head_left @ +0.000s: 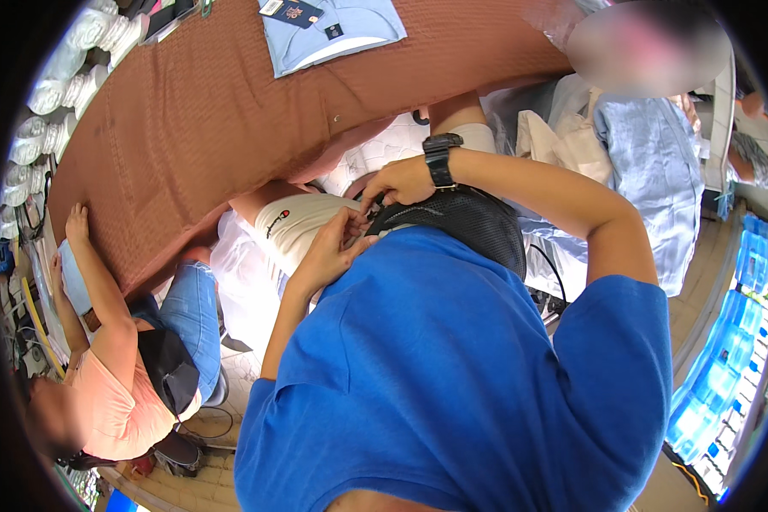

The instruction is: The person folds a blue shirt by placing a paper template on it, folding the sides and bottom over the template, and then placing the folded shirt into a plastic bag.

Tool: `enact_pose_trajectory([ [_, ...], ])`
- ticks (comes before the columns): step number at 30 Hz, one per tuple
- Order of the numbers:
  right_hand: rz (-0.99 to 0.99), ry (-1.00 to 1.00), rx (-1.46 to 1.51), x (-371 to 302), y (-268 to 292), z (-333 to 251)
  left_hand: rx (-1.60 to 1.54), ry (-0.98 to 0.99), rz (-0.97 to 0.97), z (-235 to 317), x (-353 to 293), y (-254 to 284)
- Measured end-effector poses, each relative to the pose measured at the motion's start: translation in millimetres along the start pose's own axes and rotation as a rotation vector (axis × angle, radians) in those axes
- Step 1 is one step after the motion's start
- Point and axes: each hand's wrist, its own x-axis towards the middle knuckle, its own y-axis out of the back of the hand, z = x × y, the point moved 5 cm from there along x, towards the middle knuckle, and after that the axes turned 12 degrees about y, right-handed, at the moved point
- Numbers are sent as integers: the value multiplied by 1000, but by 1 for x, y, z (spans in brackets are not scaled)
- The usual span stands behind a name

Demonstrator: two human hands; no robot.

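A black mesh waist bag (461, 224) lies across my lap, against my blue shirt. Both my hands meet at its left end. My left hand (337, 247) is closed, thumb and fingers pinched at the bag's edge. From the right comes my right hand (401, 182), a black watch (441, 160) on its wrist, with fingers curled down onto the same end of the bag. The small part between the fingertips is hidden. Beyond them, on a table with a brown cloth (205, 111), lies a folded light-blue garment (350, 27) with dark tags (292, 12).
At the left a person in a peach top (115, 392) sits with one hand on the brown cloth. Light-blue fabric (653, 171) and beige fabric (563, 141) hang at the right. Rolled white goods (47, 98) line the far left; blue-wrapped bottles (725, 341) stand at the right edge.
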Motion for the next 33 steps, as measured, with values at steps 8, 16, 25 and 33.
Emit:
enact_pose_trajectory([
  [8, -34, 108, -685, -6, 6, -25, -54, -65, 83, 2, 1, -12],
  [16, 133, -275, -1126, -118, 9, -65, -28, -230, 185, 11, 10, -11],
  [25, 209, -723, -653, -215, -133, -92, -11, -207, 109, 6, 16, -8],
  [33, 670, -593, -725, -181, -20, -66, -85, -74, -65, 14, 18, -13],
])
